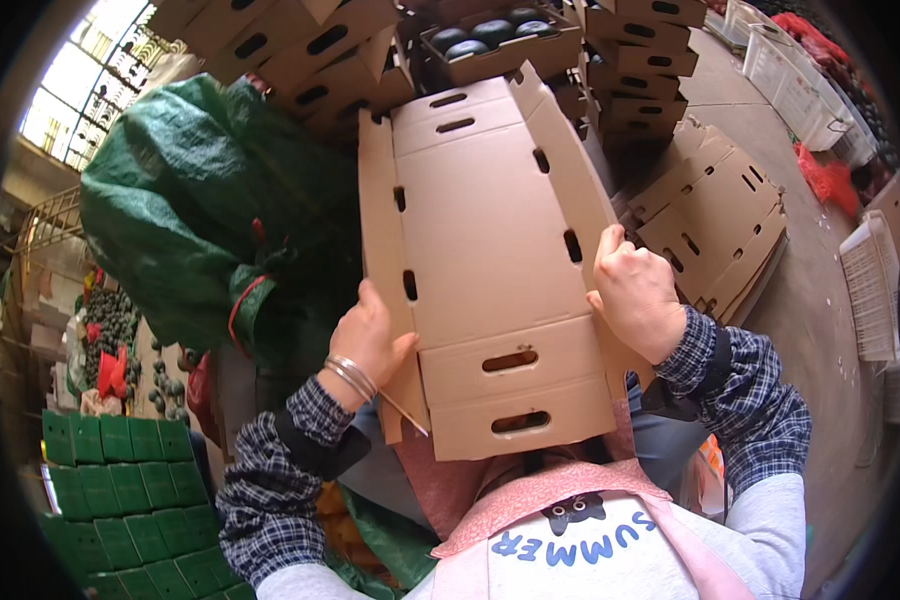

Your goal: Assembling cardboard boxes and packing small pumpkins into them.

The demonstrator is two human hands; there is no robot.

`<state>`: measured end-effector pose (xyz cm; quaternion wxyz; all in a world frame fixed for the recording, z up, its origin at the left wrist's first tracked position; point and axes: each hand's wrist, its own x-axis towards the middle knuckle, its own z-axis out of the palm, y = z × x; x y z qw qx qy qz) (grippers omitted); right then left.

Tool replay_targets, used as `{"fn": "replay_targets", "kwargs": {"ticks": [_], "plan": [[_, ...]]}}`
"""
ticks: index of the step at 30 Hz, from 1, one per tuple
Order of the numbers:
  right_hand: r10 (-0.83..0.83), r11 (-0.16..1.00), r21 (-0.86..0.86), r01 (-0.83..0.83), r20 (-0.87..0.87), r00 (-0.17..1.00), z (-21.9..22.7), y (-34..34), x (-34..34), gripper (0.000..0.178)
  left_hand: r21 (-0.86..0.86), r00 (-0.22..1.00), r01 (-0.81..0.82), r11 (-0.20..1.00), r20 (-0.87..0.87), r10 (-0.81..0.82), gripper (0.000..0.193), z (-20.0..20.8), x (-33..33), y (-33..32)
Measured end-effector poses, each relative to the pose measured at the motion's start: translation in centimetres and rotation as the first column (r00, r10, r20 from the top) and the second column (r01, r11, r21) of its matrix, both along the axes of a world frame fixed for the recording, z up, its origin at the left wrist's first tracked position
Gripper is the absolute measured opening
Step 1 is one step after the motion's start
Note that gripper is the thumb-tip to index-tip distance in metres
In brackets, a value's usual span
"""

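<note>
A partly folded brown cardboard box blank (490, 230) lies lengthwise in front of me, its near end at my lap. Oval hand holes and slots are cut through it, and its long side flaps tilt up. My left hand (365, 335) grips the left side flap, thumb on the inner face and fingers partly hidden behind. On the right flap my right hand (638, 290) is closed, fingers curled over the edge. A thin stick-like thing (405, 413) shows beside my left wrist; its kind is unclear.
A large green tarpaulin sack (200, 210) bulges at the left. More flattened box blanks (715, 215) lie stacked at the right. Behind stand piled cartons (640, 60) and an open box of dark round produce (495, 38). Green cartons (130, 490) fill the lower left; white crates (870, 285) line the right.
</note>
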<state>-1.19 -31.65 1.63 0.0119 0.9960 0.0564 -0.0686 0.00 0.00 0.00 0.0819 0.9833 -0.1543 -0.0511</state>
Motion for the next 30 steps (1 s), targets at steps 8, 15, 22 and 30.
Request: {"fn": "replay_targets", "kwargs": {"ticks": [8, 15, 22, 30], "plan": [[0.773, 0.495, 0.632, -0.596, -0.008, 0.635, 1.7, -4.6, 1.3, 0.097, 0.010, 0.982, 0.160, 0.987, -0.098, -0.158, 0.103, 1.8, -1.4, 0.4], [0.343, 0.211, 0.902, -0.376, 0.291, 0.893, -2.6, -8.5, 1.2, 0.016, -0.717, 0.837, -0.070, 0.693, -0.420, -0.350, 0.063, 2.1, -2.1, 6.5], [0.008, -0.452, 0.866, -0.215, 0.245, 0.969, -1.4, -6.5, 0.3, 0.018, -0.974, 0.935, -0.002, 0.227, -0.083, -0.344, 0.077, 1.6, -2.4, 8.9], [0.059, 0.091, 0.868, -0.487, 0.484, 0.873, 3.5, -2.6, -5.1, 0.022, -0.923, 0.999, 0.035, -0.382, 0.045, -0.016, 0.018, -1.8, -5.3, 6.3]]}}
